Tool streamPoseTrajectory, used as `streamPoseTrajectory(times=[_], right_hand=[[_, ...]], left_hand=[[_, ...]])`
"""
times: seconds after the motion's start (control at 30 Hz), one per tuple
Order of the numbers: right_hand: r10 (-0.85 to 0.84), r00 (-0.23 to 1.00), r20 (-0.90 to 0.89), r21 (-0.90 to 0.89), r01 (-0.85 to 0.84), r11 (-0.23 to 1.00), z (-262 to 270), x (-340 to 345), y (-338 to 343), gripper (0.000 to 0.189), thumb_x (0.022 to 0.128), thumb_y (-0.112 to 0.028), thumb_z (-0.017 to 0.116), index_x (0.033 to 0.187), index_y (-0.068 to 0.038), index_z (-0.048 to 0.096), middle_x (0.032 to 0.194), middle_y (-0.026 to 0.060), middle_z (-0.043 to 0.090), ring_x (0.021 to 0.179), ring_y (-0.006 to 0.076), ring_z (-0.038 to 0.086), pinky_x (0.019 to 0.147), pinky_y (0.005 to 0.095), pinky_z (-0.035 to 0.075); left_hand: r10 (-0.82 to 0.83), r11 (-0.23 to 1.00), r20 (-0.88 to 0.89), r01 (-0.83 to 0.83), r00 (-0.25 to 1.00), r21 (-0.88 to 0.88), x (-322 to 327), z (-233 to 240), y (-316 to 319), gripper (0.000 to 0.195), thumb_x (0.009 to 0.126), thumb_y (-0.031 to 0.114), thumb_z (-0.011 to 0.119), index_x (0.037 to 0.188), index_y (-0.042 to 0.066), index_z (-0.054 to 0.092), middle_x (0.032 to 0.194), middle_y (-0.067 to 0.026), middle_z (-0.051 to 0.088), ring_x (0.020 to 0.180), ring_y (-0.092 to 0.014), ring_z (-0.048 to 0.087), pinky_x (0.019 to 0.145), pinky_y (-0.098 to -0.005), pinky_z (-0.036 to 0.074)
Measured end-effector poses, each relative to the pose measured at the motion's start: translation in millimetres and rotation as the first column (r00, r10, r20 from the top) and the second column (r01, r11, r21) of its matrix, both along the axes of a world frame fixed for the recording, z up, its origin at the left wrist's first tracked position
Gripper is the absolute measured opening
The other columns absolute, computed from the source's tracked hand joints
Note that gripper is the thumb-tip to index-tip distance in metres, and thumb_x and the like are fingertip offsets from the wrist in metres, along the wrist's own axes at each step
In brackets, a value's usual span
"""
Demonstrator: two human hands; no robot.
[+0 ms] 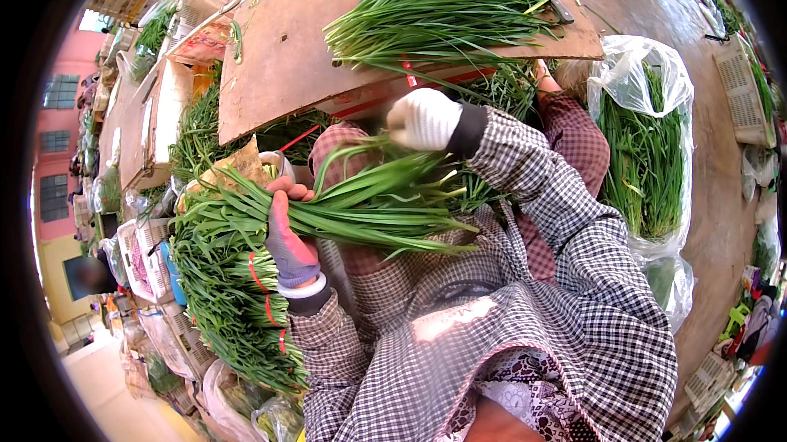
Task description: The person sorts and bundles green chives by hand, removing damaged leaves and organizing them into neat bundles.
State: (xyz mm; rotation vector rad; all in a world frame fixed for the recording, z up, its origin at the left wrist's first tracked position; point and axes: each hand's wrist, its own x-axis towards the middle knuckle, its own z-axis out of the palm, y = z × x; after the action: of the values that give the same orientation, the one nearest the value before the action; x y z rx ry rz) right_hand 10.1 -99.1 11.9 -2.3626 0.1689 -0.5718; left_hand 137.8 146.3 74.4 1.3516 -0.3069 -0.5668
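My left hand (pixel 292 233), in a pink and grey glove with bare fingertips, grips a loose bunch of garlic chives (pixel 369 214). The pale cut ends of the bunch point right, over my lap. Above it is my right hand (pixel 424 119) in a white knit glove, its curled fingers blurred by motion. A few chive leaves (pixel 353 150) bend up from the bunch to these fingers, which seem to pinch them. Below and left of my left hand, a stack of chive bundles (pixel 233 294) is bound with red ties (pixel 268 310).
A wooden board (pixel 276 67) ahead bears a large chive pile (pixel 436 11), with a knife (pixel 561 11) at its right end. More chives fill a plastic-lined container (pixel 645 159) at right. White crates (pixel 144 257) stand at left. Loose greens (pixel 504 88) lie under the board.
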Motion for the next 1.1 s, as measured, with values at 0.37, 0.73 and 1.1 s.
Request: streamPoseTrajectory(times=[0.37,0.73,1.1], right_hand=[[-0.393,0.919,0.039,0.683,0.262,0.681,72,-57,-45,0.017,0.081,-0.014,0.065,0.089,0.0,0.07,0.07,0.0063,0.068,0.058,0.0072,0.06,0.05,0.0216,0.048],[-0.344,0.896,-0.282,-0.001,0.359,0.933,-7,-119,-51,0.02,0.073,-0.023,0.069,0.079,-0.004,0.068,0.068,0.0146,0.064,0.065,0.0276,0.064,0.062,0.0357,0.051],[-0.119,0.966,-0.229,0.338,0.194,0.921,22,-64,-30,0.02,0.081,-0.018,0.068,0.094,-0.003,0.07,0.08,0.0108,0.07,0.073,0.0163,0.066,0.07,0.029,0.052]], left_hand=[[-0.092,0.995,0.139,0.084,0.986,0.061,-15,14,-9,0.032,0.095,0.028,0.052,0.114,0.003,0.055,0.09,-0.0068,0.061,0.081,-0.018,0.058,0.078,-0.0332,0.048],[-0.047,0.994,0.112,0.036,0.993,0.099,-10,10,13,0.03,0.095,0.027,0.051,0.114,0.004,0.056,0.09,-0.0058,0.061,0.082,-0.017,0.058,0.078,-0.0328,0.049],[-0.037,0.986,0.211,0.002,0.977,0.165,-14,14,29,0.032,0.097,0.026,0.048,0.115,0.002,0.054,0.092,-0.0064,0.058,0.083,-0.017,0.055,0.08,-0.032,0.046]])
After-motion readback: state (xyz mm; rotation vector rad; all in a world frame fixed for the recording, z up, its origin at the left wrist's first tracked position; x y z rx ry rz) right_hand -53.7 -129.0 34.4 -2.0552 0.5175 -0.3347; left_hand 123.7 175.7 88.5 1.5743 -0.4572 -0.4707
